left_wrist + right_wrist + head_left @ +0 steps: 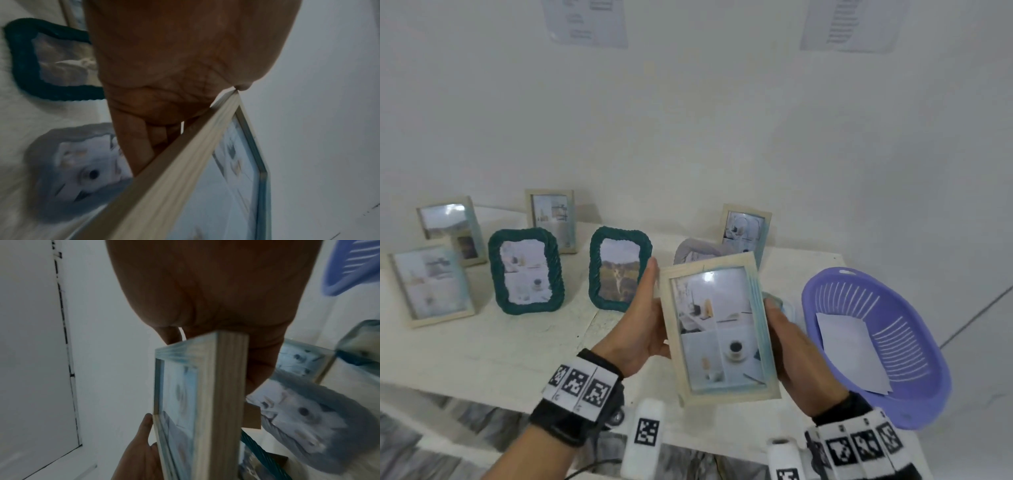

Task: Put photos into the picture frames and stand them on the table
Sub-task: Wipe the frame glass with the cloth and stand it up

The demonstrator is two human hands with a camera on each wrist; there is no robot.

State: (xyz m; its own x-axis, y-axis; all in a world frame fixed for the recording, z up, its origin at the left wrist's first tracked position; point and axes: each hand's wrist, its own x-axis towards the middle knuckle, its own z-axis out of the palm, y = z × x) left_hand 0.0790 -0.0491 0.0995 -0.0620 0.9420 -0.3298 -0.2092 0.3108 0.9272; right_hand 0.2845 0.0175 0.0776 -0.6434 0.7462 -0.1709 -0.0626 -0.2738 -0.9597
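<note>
I hold a light wooden picture frame [719, 329] with a photo behind its glass, upright above the white table [517, 346]. My left hand [650, 322] grips its left edge, fingers behind the frame and thumb at the front. My right hand [784, 339] grips the right edge. In the left wrist view the frame [185, 178] runs edge-on under the palm of my left hand [164, 65]. The right wrist view shows the frame's side [218, 402], my right hand [205, 280] above it, and a brown stand piece at its back.
Two green woven frames [526, 270] [619, 269] and several light wooden frames [431, 286] stand with photos on the table. A grey frame [693, 250] lies behind the held one. A purple basket [928, 394] at the right holds a white sheet [852, 353].
</note>
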